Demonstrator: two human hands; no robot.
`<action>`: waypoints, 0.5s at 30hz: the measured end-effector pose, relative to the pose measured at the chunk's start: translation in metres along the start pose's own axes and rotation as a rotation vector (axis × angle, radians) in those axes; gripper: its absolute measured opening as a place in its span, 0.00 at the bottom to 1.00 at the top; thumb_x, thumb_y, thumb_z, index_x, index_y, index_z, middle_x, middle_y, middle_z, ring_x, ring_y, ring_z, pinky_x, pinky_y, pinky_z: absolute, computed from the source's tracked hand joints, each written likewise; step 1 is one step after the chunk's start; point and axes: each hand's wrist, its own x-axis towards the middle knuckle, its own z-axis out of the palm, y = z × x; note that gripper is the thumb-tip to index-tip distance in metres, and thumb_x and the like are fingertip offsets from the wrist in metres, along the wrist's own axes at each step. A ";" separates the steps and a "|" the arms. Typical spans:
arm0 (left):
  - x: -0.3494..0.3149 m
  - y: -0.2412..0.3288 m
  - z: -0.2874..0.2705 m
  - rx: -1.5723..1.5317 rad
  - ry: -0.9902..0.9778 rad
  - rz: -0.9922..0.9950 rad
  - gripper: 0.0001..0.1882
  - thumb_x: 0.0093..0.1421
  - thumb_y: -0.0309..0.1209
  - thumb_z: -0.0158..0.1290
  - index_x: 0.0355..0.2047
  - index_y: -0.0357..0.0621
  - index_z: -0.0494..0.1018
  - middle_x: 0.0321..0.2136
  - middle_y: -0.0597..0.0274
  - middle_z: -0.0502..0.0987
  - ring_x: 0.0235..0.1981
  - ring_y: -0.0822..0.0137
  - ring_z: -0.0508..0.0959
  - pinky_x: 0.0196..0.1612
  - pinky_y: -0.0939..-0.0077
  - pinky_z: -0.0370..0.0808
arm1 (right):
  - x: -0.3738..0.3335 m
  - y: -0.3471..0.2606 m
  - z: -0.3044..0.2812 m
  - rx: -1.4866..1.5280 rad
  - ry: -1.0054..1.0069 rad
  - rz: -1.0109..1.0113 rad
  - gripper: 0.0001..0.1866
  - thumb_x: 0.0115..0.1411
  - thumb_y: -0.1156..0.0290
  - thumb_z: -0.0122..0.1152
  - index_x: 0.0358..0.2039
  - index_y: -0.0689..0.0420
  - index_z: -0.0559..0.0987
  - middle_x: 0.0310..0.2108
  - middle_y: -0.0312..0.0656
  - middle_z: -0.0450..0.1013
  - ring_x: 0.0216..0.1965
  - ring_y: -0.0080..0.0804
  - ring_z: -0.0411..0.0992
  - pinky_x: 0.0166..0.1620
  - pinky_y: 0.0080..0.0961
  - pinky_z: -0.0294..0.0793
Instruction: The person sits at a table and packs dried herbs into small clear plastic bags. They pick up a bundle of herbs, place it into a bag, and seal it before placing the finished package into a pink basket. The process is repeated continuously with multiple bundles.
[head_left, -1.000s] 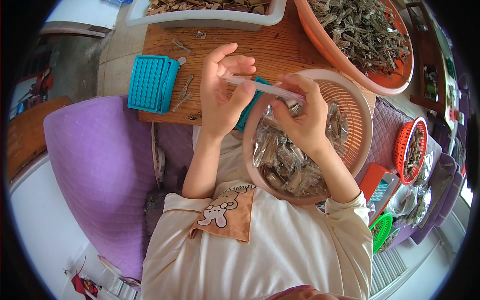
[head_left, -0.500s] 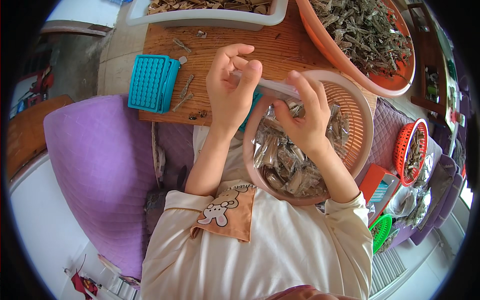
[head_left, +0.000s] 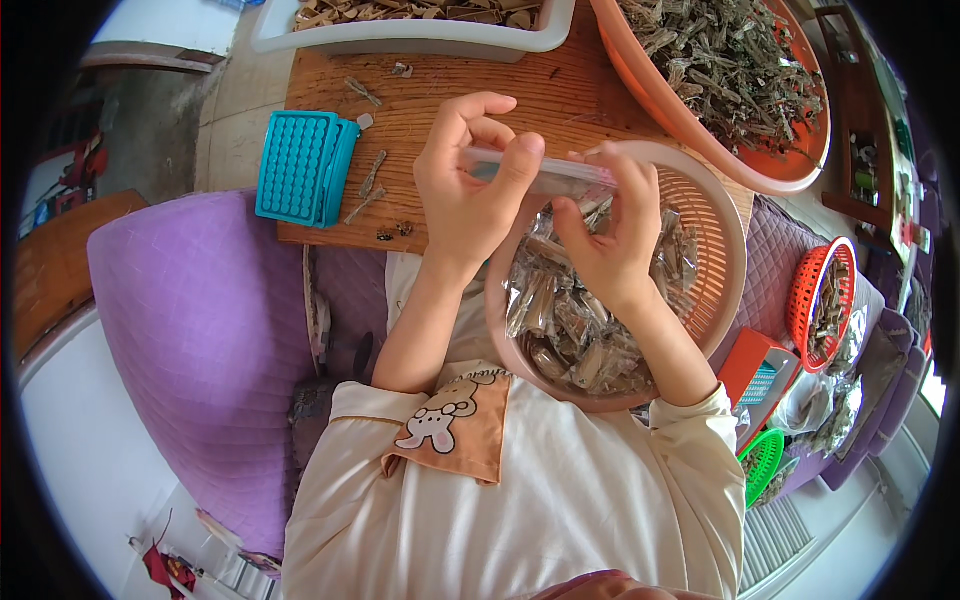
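A clear plastic bag (head_left: 562, 180) with a pinkish strip along its edge stretches between my two hands, above a pale pink basket (head_left: 733, 270). My left hand (head_left: 468, 195) grips its left end, with the thumb and curled fingers around it. At the other end, my right hand (head_left: 612, 235) pinches the bag near the strip; the fingertips are partly hidden. Below my hands, the basket holds many small clear packets (head_left: 590, 335) with brown dried pieces inside. Whether the bag in my hands contains anything, I cannot tell.
Turquoise plastic trays (head_left: 300, 165) sit stacked at the wooden table's (head_left: 400, 75) left edge. Beyond are a white bin (head_left: 420, 38) of brown pieces and an orange basin (head_left: 720, 85) of dried stalks. To the right stand a red basket (head_left: 805, 300) and a green basket (head_left: 765, 465).
My left hand has shifted slightly right. The fingers of my right hand have moved along the bag's edge, and the pinkish strip shows more plainly.
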 end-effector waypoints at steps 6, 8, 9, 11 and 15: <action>0.002 -0.002 0.004 0.001 0.023 0.021 0.09 0.54 0.26 0.51 0.37 0.39 0.69 0.22 0.68 0.70 0.24 0.80 0.66 0.29 0.87 0.63 | -0.001 -0.006 -0.004 -0.043 -0.047 0.068 0.30 0.41 0.87 0.58 0.48 0.62 0.63 0.40 0.48 0.67 0.35 0.38 0.69 0.36 0.27 0.71; 0.000 -0.006 0.005 -0.063 0.016 0.012 0.09 0.55 0.25 0.50 0.37 0.39 0.69 0.23 0.67 0.71 0.25 0.79 0.67 0.29 0.87 0.64 | -0.006 -0.001 0.003 0.069 0.015 0.111 0.29 0.43 0.87 0.57 0.48 0.63 0.62 0.40 0.49 0.66 0.37 0.37 0.69 0.36 0.26 0.71; 0.000 -0.005 0.006 -0.086 0.015 -0.011 0.09 0.55 0.25 0.50 0.37 0.39 0.69 0.23 0.66 0.71 0.26 0.79 0.67 0.29 0.86 0.65 | -0.008 -0.002 0.006 0.116 0.052 0.146 0.28 0.44 0.87 0.56 0.48 0.63 0.61 0.39 0.49 0.67 0.37 0.36 0.69 0.36 0.25 0.71; -0.001 -0.004 0.007 -0.132 0.013 -0.054 0.09 0.56 0.25 0.49 0.37 0.39 0.69 0.24 0.65 0.72 0.27 0.78 0.68 0.30 0.85 0.66 | -0.009 -0.004 0.012 0.210 0.126 0.214 0.27 0.47 0.86 0.55 0.49 0.63 0.60 0.37 0.49 0.68 0.36 0.33 0.70 0.36 0.24 0.71; -0.001 -0.002 0.003 -0.076 -0.045 0.004 0.09 0.55 0.27 0.51 0.36 0.39 0.70 0.23 0.64 0.73 0.25 0.76 0.70 0.29 0.82 0.67 | -0.004 -0.011 0.005 0.240 0.068 0.432 0.27 0.49 0.85 0.53 0.51 0.61 0.58 0.34 0.48 0.70 0.30 0.29 0.71 0.34 0.22 0.71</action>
